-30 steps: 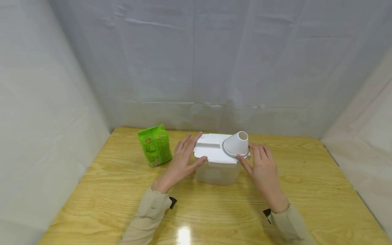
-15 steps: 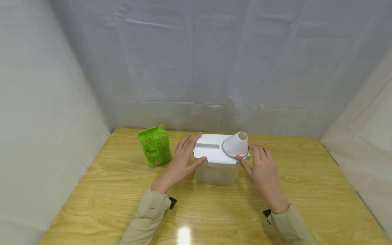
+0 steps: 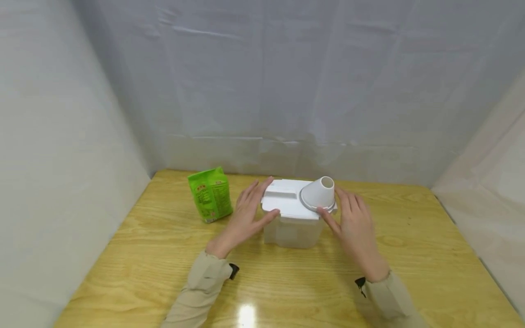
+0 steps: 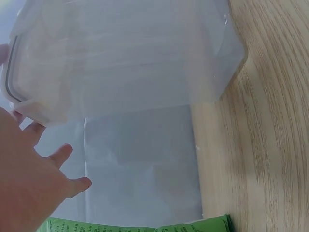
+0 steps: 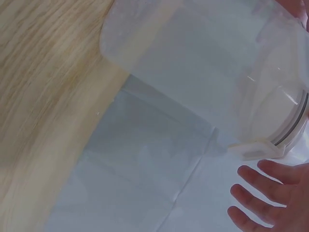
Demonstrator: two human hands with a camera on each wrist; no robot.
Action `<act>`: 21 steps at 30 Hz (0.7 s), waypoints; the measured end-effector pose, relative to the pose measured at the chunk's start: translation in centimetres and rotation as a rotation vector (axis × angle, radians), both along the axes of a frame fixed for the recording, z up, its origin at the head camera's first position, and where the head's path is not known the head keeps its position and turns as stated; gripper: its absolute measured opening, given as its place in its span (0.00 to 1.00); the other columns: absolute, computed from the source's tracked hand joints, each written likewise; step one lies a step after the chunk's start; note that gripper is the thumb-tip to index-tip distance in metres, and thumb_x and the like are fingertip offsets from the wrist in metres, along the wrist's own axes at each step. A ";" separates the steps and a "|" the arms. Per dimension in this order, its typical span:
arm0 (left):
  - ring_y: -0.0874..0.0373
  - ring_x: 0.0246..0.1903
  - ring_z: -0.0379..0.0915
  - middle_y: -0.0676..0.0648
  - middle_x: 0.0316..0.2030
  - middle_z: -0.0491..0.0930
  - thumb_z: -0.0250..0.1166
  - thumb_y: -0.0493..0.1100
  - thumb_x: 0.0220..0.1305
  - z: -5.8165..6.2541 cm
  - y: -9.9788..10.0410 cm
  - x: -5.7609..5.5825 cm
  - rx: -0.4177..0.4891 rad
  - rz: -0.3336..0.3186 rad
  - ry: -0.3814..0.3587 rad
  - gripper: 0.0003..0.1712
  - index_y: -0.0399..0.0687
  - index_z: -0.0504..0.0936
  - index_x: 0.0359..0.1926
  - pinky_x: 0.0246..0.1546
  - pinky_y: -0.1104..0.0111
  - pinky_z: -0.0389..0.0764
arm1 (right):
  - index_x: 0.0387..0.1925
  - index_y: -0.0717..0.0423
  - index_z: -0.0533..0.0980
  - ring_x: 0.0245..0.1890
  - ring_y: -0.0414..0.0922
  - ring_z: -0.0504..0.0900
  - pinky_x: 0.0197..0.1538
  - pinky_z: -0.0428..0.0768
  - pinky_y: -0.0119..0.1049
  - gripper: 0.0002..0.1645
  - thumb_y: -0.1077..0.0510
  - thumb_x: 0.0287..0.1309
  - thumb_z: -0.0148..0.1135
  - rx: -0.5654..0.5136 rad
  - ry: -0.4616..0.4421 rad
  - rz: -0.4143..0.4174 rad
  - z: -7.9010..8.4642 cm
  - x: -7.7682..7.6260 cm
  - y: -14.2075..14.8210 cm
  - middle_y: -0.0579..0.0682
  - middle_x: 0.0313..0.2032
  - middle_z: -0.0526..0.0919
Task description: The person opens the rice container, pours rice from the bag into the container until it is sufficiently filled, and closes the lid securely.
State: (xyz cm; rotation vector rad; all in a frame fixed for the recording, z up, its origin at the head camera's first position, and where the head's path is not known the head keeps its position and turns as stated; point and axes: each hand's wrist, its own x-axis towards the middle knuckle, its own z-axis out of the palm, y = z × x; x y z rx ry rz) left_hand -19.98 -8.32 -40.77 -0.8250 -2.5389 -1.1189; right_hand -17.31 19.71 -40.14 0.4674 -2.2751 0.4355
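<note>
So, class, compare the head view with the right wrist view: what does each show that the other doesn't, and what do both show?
Only the head view shows the green bag, the sleeves, the handle and the open mouth of the white cone.

Only the right wrist view shows the dark line round the rim of the box, and wood showing through its cloudy wall up close.

Both share the box, the right hand, the table and the sheet behind.
</note>
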 end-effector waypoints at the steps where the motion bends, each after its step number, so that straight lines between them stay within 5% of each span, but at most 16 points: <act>1: 0.38 0.77 0.43 0.48 0.79 0.54 0.41 0.81 0.67 0.0 0.0 0.0 0.000 -0.001 0.003 0.54 0.54 0.49 0.81 0.76 0.41 0.38 | 0.59 0.69 0.73 0.49 0.66 0.78 0.53 0.78 0.61 0.53 0.23 0.68 0.41 0.003 0.001 -0.002 0.1 -0.1 0.0 0.67 0.49 0.81; 10: 0.39 0.77 0.43 0.46 0.78 0.55 0.41 0.80 0.67 -0.2 0.2 -0.1 -0.001 -0.015 0.023 0.54 0.51 0.50 0.80 0.76 0.41 0.39 | 0.54 0.72 0.74 0.46 0.66 0.79 0.49 0.79 0.60 0.53 0.23 0.69 0.39 -0.028 -0.011 0.027 0.1 -0.4 -0.5 0.68 0.44 0.82; 21: 0.40 0.77 0.43 0.45 0.77 0.58 0.46 0.77 0.69 0.2 -0.1 0.3 -0.003 -0.036 0.038 0.51 0.50 0.52 0.80 0.76 0.42 0.39 | 0.54 0.73 0.73 0.49 0.66 0.78 0.55 0.77 0.59 0.54 0.23 0.68 0.40 -0.025 -0.028 0.044 0.4 -0.1 -0.5 0.67 0.43 0.82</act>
